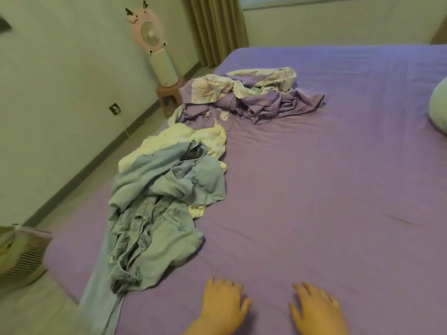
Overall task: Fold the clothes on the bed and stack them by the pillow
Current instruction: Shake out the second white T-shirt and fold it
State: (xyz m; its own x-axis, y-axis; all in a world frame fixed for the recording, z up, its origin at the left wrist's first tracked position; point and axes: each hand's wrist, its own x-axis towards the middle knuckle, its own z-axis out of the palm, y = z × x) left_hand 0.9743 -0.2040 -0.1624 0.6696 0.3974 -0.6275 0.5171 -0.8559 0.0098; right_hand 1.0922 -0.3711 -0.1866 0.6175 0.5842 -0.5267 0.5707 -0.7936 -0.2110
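Observation:
Crumpled clothes lie along the left side of a purple bed point(326, 189). Nearest me is a light blue denim piece point(150, 228), with one leg hanging over the bed's edge. Behind it lies a cream white garment point(193, 139), partly under the denim. Farther back sits a heap of purple and floral white fabric point(254, 93). A pale pillow point(439, 110) shows at the right edge, mostly cut off. My left hand point(223, 305) and my right hand point(316, 310) hover palm down over the sheet at the bottom, fingers spread, holding nothing, to the right of the denim.
A pink fan point(151, 35) stands on a small pink stool point(169, 93) by the wall past the bed's far left corner. A slatted appliance point(21, 252) sits on the floor at the left. Curtains point(215, 27) hang behind the bed.

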